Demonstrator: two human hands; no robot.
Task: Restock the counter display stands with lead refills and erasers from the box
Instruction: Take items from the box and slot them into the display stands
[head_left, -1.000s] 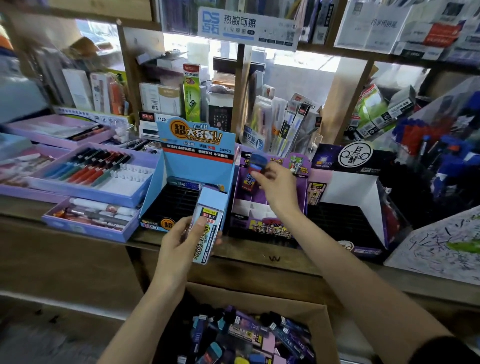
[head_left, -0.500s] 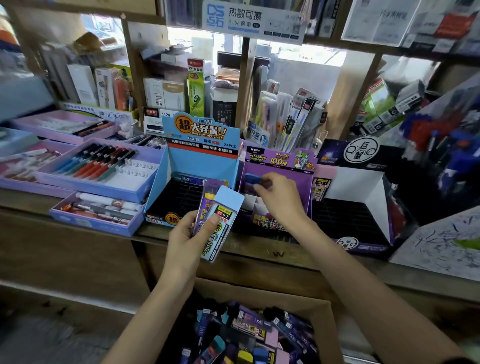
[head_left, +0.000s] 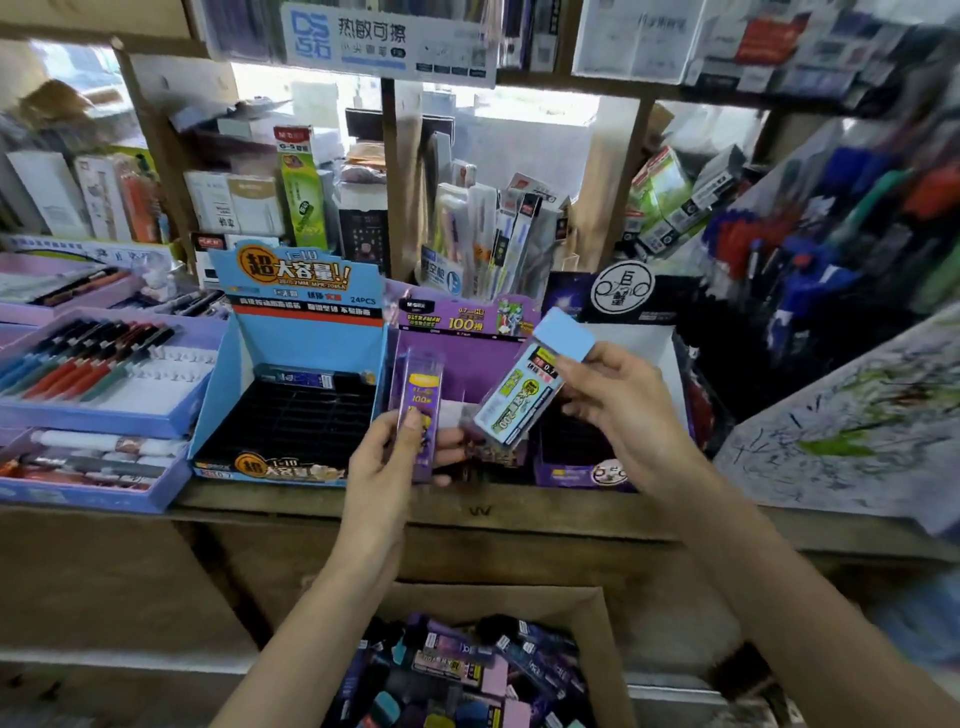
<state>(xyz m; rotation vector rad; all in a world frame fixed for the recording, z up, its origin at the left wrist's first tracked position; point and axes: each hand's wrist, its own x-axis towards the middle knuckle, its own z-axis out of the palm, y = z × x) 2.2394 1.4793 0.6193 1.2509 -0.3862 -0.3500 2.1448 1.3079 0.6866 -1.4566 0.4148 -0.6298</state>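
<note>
Pinched between the thumb and fingers of the right hand, a blue-capped refill case sits tilted, cap up and to the right, in front of the purple display stand. The left hand grips a purple refill case upright by its lower end, thumb laid across the front. The two cases are close together but not touching. Both hands are raised over the wooden counter edge. Left of the purple stand is a blue display stand, its black slotted tray holding one dark pack at the back. Further left lies a pen tray. Below the counter, an open cardboard box holds a jumble of packs.
</note>
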